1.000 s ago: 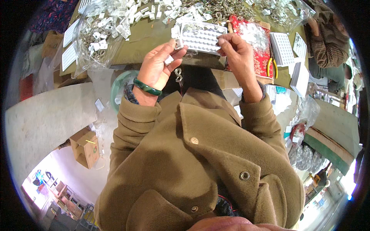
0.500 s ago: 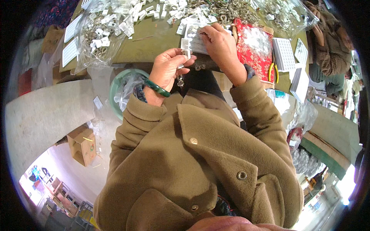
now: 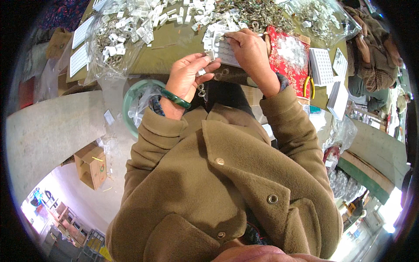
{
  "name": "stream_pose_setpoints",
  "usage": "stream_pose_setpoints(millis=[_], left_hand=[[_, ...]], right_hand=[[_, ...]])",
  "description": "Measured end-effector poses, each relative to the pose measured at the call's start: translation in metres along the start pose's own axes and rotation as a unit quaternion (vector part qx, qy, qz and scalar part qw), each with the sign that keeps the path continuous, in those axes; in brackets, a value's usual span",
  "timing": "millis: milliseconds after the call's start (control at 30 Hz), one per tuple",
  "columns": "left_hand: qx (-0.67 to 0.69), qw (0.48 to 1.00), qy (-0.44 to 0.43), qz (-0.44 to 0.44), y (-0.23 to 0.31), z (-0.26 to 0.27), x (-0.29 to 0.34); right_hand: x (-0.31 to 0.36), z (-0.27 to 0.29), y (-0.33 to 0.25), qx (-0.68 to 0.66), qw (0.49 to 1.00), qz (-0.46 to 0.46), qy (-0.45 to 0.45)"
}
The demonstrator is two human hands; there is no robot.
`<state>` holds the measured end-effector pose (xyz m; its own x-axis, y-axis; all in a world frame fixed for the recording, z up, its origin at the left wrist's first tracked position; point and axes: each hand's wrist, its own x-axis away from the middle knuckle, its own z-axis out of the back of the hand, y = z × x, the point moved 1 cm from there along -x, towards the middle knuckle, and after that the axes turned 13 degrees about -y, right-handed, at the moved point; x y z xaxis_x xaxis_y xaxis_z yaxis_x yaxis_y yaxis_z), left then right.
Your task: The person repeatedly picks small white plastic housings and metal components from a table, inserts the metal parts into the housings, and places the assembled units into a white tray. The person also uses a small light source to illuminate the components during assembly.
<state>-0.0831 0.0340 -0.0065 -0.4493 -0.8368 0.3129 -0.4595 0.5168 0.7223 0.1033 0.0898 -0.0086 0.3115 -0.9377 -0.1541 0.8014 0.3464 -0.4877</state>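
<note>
White plastic holder (image 3: 210,55), small and box-shaped with a glossy surface, sits in the left hand (image 3: 185,72) at the near edge of the desk (image 3: 174,46), just left of a pale tray (image 3: 224,53) dimpled with rows of round hollows. Shiny metal links (image 3: 201,91) hang below that hand's fingers. Farther off, similar angular white pieces (image 3: 146,28) lie in a loose heap, beside a tangled mound of dull metal fittings (image 3: 257,15). To the right, clear bits (image 3: 291,51) rest on a red patterned cloth (image 3: 283,78), near yellow-handled pliers (image 3: 306,87).

The left hand is palm up, thumb and forefinger pinching the holder, the other fingers curled; a smooth green bangle (image 3: 175,99) rings the wrist. The right hand (image 3: 253,52) arches over the tray, knuckles up, fingertips drawn together; whether they grip anything cannot be told.
</note>
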Motion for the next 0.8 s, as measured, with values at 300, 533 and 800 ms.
stream_pose_setpoints(millis=[300, 533, 800], left_hand=[[-0.007, 1.0, 0.001, 0.004, -0.003, 0.0, -0.007], [-0.039, 0.999, -0.016, 0.005, -0.007, -0.007, -0.003], [-0.066, 0.997, -0.035, 0.005, -0.008, -0.006, 0.006]], right_hand=[[0.006, 0.007, -0.007, 0.047, 0.998, 0.037, -0.013], [0.036, 0.021, -0.031, -0.136, 0.989, 0.044, -0.037], [0.044, 0.015, -0.041, -0.146, 0.983, 0.106, -0.018]])
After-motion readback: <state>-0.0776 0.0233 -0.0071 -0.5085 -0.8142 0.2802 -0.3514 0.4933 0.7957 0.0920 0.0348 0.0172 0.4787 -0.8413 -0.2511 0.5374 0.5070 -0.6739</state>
